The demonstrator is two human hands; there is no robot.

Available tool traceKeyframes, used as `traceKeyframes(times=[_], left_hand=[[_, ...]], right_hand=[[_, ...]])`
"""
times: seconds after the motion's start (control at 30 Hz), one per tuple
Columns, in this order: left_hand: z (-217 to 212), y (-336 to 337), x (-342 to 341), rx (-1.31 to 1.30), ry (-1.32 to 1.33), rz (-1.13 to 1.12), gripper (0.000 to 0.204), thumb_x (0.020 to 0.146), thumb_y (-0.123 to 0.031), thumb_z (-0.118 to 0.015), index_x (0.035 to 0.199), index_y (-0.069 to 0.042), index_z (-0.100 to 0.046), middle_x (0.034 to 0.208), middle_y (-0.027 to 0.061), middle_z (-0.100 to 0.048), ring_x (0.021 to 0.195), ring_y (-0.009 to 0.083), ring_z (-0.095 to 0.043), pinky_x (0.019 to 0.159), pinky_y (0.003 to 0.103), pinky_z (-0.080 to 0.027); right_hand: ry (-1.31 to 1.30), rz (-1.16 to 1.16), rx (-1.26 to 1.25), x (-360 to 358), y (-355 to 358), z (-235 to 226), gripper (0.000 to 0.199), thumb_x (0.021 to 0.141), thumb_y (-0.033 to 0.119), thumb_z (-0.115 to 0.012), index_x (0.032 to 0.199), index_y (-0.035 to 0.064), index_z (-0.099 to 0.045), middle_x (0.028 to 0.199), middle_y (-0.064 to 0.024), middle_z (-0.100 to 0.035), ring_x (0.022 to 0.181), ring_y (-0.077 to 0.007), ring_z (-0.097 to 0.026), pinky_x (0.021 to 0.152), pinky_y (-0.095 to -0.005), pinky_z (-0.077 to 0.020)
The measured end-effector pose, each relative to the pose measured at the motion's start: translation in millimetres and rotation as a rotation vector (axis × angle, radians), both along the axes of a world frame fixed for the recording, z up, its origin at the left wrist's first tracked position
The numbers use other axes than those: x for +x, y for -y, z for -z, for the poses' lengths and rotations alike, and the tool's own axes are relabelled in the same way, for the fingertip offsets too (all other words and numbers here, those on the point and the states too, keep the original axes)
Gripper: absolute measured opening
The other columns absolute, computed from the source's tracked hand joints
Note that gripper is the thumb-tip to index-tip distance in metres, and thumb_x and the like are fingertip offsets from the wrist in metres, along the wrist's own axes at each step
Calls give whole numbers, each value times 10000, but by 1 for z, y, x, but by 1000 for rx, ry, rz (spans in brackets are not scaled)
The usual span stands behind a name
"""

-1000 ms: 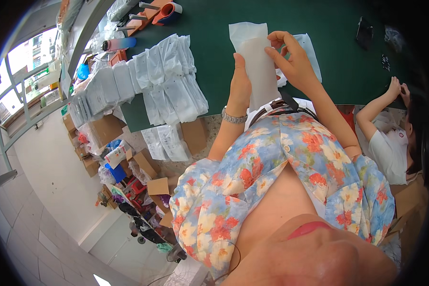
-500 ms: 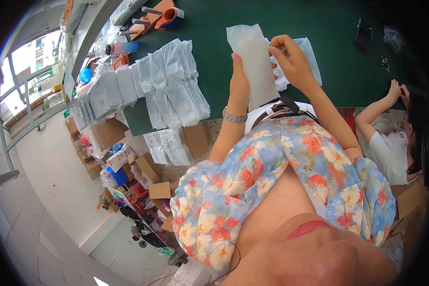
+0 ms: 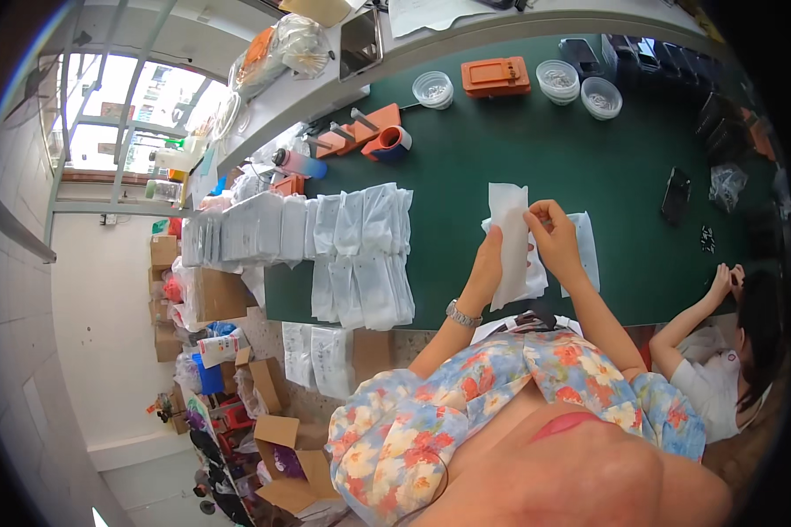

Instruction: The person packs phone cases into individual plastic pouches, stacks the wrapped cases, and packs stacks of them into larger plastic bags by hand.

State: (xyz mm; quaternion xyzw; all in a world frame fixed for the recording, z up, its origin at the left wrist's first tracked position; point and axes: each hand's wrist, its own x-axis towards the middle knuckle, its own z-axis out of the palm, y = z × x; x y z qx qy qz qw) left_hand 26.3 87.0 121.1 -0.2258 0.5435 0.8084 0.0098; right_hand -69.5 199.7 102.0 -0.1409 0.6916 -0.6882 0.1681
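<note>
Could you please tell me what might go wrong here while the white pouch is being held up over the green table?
The left hand and right hand pinch the white pouch by its edges only, so it might slip or crease. Below it, the loose pouches lie at the green table near edge and could be knocked off.
</note>
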Motion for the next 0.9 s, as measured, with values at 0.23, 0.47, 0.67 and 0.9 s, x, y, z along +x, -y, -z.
traceKeyframes(times=[0.23,0.47,0.67,0.9], left_hand=[[18,6,3,-122,-37,114,582,1039,-460,-209,1309,-27,-488,1059,139,-653,873,184,-660,751,314,-566],[0,9,-6,194,8,-50,620,1019,-523,-267,1266,-8,-509,1033,114,-640,876,175,-642,753,309,-548],[-1,27,-21,70,-112,-185,576,1010,-515,-342,1246,-20,-518,1018,100,-635,854,161,-642,715,301,-543],[-155,119,-130,-1428,-653,-284,469,880,-155,-618,1301,-5,-478,1184,173,-590,984,301,-582,851,414,-468]], right_hand=[[8,-155,-102,-16,-8,12,114,905,121,-618,903,12,-583,770,-1,-564,693,-57,-518,620,-210,-435],[-87,-178,-20,-10,-10,-4,63,918,65,-570,890,21,-535,803,-16,-571,735,-59,-529,678,-202,-434],[-106,171,-507,-11,-21,1,63,962,53,-507,1020,54,-484,875,-20,-581,770,-46,-531,716,-185,-425],[296,193,-391,-22,-67,-24,229,948,86,-549,1166,39,-499,890,-19,-620,728,-32,-577,642,-160,-455]])
